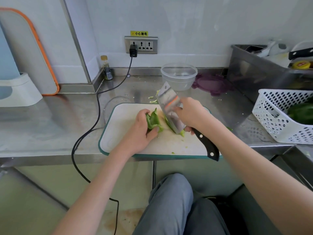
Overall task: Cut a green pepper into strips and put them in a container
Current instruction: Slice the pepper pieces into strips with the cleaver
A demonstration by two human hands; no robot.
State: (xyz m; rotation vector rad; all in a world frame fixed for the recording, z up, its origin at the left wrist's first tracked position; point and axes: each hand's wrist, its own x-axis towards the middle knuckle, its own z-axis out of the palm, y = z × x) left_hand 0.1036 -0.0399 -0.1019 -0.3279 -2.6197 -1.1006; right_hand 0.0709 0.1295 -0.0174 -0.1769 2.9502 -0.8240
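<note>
Head view, working from the near edge outward: at the bottom of the frame the person's knees sit below the steel counter (pixel 50 116), and both forearms reach up to the white cutting board (pixel 122 126) at centre. On it the left hand (pixel 141 131) has its grip curled round a large piece of green pepper (pixel 153 120), thumb and fingers holding it against the board. Just right of it the right hand (pixel 191 114) has its grip closed on the cleaver (pixel 171 109) where blade meets black handle — the broad blade is tilted, its edge down on a smaller bit of pepper (pixel 182 132) beside the heel. The handle juts toward the lower right, past the board's near rim.

As for progress, I judge the job early: the pepper is opened and split into pieces, but no tidy strips show on the board. A few pale green scraps lie on the counter beyond the board's far edge.

Farther back, above centre, the clear container (pixel 178 76) stands near the wall — it looks empty, so the transfer is not yet begun. A purple lid (pixel 213 83) lies just right of it. At the right edge a white perforated basket (pixel 271 112) holds more green produce. What remains, then: slicing the held piece, then moving everything to the container.
</note>
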